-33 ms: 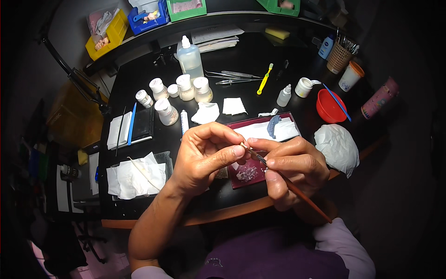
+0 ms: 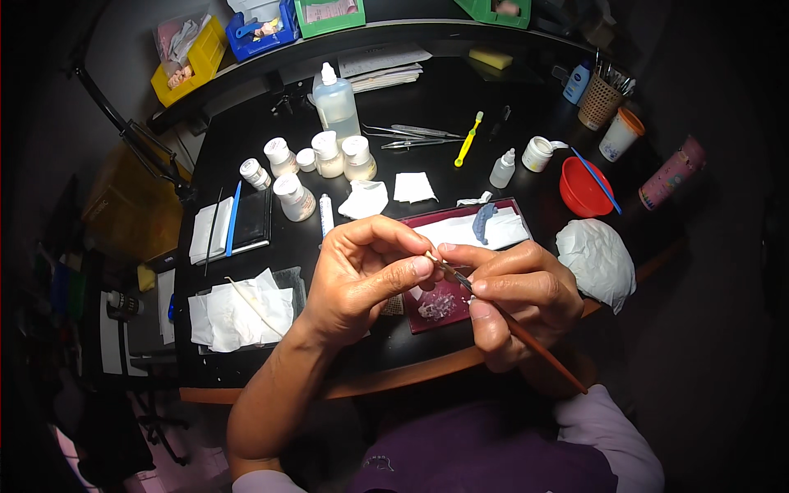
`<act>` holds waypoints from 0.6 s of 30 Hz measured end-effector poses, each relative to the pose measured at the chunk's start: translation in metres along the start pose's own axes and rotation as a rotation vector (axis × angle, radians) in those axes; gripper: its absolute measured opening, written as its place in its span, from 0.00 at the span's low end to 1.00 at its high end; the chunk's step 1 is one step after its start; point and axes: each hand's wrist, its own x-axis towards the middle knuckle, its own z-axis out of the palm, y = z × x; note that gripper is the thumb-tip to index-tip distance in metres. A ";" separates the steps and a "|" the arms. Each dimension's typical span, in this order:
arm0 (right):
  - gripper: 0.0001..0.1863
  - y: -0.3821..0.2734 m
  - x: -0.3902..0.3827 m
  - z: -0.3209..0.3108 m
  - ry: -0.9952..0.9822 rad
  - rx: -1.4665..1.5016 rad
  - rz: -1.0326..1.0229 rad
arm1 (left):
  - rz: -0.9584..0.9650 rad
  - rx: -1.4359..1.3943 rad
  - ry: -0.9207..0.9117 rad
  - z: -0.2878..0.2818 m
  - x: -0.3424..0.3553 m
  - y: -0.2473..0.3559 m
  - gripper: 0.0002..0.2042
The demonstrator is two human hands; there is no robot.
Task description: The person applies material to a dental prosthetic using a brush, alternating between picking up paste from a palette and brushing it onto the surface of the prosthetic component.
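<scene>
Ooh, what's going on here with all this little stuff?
A person is working at a black table. The left hand pinches a tiny pale piece. The right hand holds a slim tool with a reddish-brown handle, its tip right up by that piece; whether they touch is too small to tell. Below the hands lies a flat dark-red tray with whitish smears on it.

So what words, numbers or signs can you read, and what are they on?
I won't copy print out, but here's where it shows:
Blue bottle: a pale word.
Jars: tiny print, too small.
Tube: too small.
Cup: blue marks, too small.
Pink bottle: blurred.
Shirt: pale mark, too small.
Box at left: dim, blurred.
Brush: none I can see.
</scene>
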 end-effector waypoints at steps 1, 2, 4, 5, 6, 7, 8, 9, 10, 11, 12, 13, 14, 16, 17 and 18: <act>0.15 0.000 0.000 0.000 -0.037 0.000 -0.008 | 0.004 -0.002 -0.001 0.000 0.000 0.000 0.07; 0.15 0.000 0.000 0.000 -0.037 0.000 -0.008 | 0.003 -0.002 -0.001 0.000 0.000 0.000 0.07; 0.15 0.001 0.000 0.001 -0.038 -0.002 -0.014 | -0.001 0.002 0.000 -0.001 -0.001 0.000 0.07; 0.15 0.001 0.000 0.001 -0.038 -0.001 -0.014 | -0.001 0.002 0.001 -0.001 -0.001 0.000 0.07; 0.15 0.001 0.000 0.000 -0.041 -0.004 -0.015 | 0.003 0.002 -0.002 -0.002 -0.001 -0.001 0.07; 0.15 0.001 0.000 0.000 -0.043 -0.007 -0.015 | 0.006 0.001 -0.005 -0.002 -0.001 -0.001 0.07; 0.15 0.001 0.000 0.000 -0.043 -0.007 -0.015 | 0.006 0.001 -0.006 -0.001 -0.001 -0.001 0.07; 0.15 0.001 0.000 0.000 -0.042 -0.005 -0.014 | 0.005 0.000 -0.004 -0.001 -0.001 -0.001 0.07; 0.15 0.001 0.000 0.000 -0.041 -0.003 -0.012 | 0.004 -0.002 -0.002 -0.001 -0.001 -0.001 0.07; 0.15 0.001 0.001 0.000 -0.041 -0.003 -0.012 | 0.003 -0.001 -0.002 -0.001 -0.001 -0.001 0.07; 0.15 0.000 0.001 0.000 -0.040 -0.005 -0.011 | 0.007 0.007 -0.002 -0.001 -0.001 -0.001 0.07; 0.15 0.000 0.001 -0.001 -0.039 -0.007 -0.009 | 0.010 0.014 -0.002 -0.001 0.000 0.000 0.07; 0.15 -0.001 0.001 -0.001 -0.039 -0.009 -0.010 | 0.009 0.014 -0.004 0.000 0.000 0.000 0.07; 0.15 0.000 0.000 -0.001 -0.041 -0.001 -0.010 | 0.011 0.004 -0.004 -0.001 -0.001 0.000 0.07; 0.15 0.000 0.000 0.000 -0.041 -0.001 -0.010 | 0.011 0.004 -0.003 -0.001 -0.001 -0.001 0.07; 0.15 0.000 0.000 0.000 -0.041 -0.002 -0.013 | 0.013 0.003 -0.003 -0.001 -0.001 -0.001 0.07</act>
